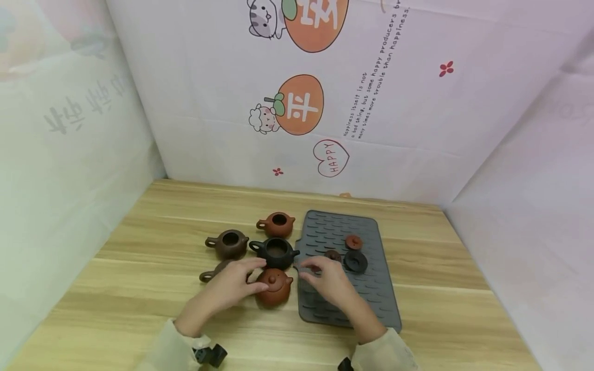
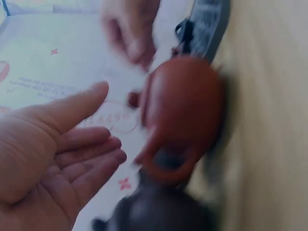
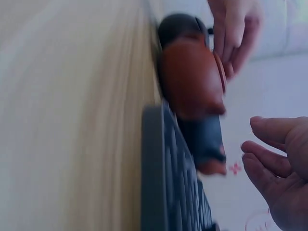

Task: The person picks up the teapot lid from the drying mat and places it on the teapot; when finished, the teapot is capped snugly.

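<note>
A reddish clay teapot (image 1: 274, 296) with its lid on stands on the table between my two hands. Beside it, my left hand (image 1: 232, 282) has thumb and fingers spread apart, near the lid knob; in the left wrist view a gap shows between hand and teapot (image 2: 187, 103). My right hand (image 1: 330, 282) hovers at the mat's left side, fingers loosely bent, with nothing in it. Partly hidden behind my left hand is a brown teapot (image 1: 218, 270); a knob on top shows in the left wrist view.
Lidless teapots stand behind: a black one (image 1: 275, 253), a brown one (image 1: 229, 247) and a reddish one (image 1: 278, 226). On the grey ridged mat (image 1: 371, 293) lie a reddish lid (image 1: 354, 242), a black lid (image 1: 356, 262) and a brown lid (image 1: 332, 255). Cloth walls enclose the table.
</note>
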The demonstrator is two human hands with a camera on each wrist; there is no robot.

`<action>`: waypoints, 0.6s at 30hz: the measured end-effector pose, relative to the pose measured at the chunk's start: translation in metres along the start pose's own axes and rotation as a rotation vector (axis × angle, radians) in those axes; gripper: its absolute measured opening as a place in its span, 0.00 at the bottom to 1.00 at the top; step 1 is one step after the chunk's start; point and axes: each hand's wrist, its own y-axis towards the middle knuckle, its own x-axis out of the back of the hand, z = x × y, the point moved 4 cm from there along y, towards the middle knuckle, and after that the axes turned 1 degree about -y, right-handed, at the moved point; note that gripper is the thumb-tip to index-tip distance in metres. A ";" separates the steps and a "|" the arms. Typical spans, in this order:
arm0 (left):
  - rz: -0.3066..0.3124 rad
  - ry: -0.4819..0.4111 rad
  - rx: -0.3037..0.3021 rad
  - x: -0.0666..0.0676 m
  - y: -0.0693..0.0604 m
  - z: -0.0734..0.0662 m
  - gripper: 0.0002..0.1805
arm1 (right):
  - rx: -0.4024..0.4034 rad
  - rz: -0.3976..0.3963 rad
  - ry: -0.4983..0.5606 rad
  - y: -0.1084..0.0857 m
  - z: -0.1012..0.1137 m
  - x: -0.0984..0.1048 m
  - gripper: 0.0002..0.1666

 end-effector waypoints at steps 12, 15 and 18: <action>-0.115 -0.028 0.057 0.069 0.009 0.055 0.28 | -0.138 -0.143 -0.061 -0.001 -0.053 0.040 0.09; -0.122 -0.021 0.082 0.077 0.011 0.073 0.29 | -0.139 -0.140 -0.109 0.003 -0.060 0.041 0.09; -0.109 -0.011 0.110 0.079 0.014 0.089 0.32 | -0.128 -0.127 -0.173 0.008 -0.066 0.040 0.11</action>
